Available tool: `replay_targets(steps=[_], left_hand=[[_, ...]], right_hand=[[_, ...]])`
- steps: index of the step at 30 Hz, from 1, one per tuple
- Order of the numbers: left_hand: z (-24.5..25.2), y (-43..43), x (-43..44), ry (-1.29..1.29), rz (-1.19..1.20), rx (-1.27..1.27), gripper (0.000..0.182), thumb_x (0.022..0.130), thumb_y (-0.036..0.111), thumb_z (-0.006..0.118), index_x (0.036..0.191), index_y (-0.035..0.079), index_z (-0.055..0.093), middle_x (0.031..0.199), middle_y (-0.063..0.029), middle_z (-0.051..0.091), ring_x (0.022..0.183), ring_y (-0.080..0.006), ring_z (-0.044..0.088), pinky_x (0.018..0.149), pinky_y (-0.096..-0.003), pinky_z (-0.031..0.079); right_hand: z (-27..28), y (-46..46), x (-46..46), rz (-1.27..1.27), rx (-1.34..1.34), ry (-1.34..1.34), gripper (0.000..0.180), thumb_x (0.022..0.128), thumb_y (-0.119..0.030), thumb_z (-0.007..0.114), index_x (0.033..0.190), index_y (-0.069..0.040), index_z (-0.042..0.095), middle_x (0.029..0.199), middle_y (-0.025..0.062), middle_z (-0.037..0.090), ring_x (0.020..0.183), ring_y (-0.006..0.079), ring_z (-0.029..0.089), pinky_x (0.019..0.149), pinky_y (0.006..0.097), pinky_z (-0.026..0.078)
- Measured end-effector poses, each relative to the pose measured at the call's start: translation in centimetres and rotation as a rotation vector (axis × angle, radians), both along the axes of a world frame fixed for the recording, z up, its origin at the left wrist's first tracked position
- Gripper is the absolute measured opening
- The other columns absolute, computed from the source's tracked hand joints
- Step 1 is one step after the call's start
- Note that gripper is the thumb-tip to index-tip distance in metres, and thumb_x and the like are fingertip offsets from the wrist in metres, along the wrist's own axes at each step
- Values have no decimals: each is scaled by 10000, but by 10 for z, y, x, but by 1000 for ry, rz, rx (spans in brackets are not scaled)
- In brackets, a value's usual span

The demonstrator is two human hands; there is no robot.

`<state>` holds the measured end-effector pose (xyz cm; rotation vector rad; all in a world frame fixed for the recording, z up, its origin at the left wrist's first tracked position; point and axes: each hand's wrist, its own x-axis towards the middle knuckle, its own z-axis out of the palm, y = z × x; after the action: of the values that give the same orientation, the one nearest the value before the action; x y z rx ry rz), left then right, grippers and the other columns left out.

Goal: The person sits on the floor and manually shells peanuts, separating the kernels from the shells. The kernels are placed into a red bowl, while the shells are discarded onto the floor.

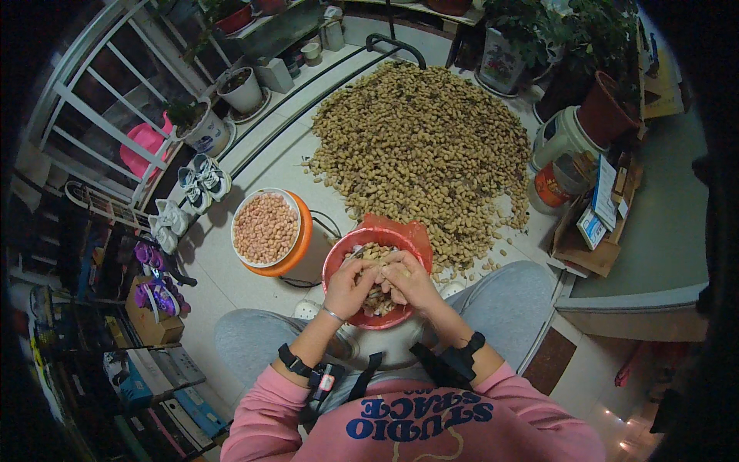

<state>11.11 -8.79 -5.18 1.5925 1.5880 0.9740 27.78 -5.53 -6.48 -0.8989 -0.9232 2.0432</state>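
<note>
Both hands meet above a red plastic basin (330, 271) set between the knees. My left hand (350, 287) and my right hand (411, 282) pinch a peanut together at their fingertips; the fingers mostly hide it. Inside the basin lie unshelled peanuts (374, 252) and broken peanut shells (378, 305). To the left, a white bowl (233, 231) of shelled pink peanut kernels (265, 228) rests on an orange-rimmed bucket (300, 254). Beyond the basin, a large heap of unshelled peanuts (421, 150) covers the tiled floor.
A red plastic bag (418, 234) hangs at the basin's far rim. Black metal tubing (300, 115) runs along the floor behind the bowl. Sneakers (205, 179) and potted plants (205, 130) line the left side. On the right stand a plastic jar (551, 187) and a cardboard box (600, 254).
</note>
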Motion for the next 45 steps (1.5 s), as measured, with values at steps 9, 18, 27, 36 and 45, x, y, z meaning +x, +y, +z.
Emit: replay_targets(steps=[9,18,27,36,45], left_hand=[[9,-1,2,44,-48,81,236,838,135,637,1047,26,657,982,-155,657,919,-267,640,822,-320,490],[8,-1,-1,-50,-54,21,214,866,143,609,1026,8,655,955,-136,646,882,-237,624,797,-296,476],[2,0,-8,-530,-3,-453,254,921,212,571,1093,33,626,912,-17,610,738,-55,524,616,-181,420],[-11,4,-11,-1250,-11,-706,280,976,144,424,1191,-17,501,871,-22,552,679,-94,498,600,-220,456],[2,7,-9,-1147,72,-677,332,944,112,492,1244,-30,483,971,-54,588,736,-107,551,629,-217,497]], right_hand=[[-2,1,0,-2,208,-293,181,886,-208,622,995,-73,573,727,5,586,538,51,489,423,200,354],[-6,2,1,25,88,-185,185,883,-189,627,1008,-69,562,728,10,581,511,45,470,405,190,342],[-2,4,8,111,49,-110,179,902,-204,601,1012,-72,552,776,16,600,555,40,499,420,179,356],[1,1,2,-21,916,-483,180,856,-159,626,1001,-52,624,909,105,646,866,255,627,774,328,480],[5,3,4,-61,657,-518,187,861,-156,630,1002,-32,635,961,98,658,865,207,640,775,303,488]])
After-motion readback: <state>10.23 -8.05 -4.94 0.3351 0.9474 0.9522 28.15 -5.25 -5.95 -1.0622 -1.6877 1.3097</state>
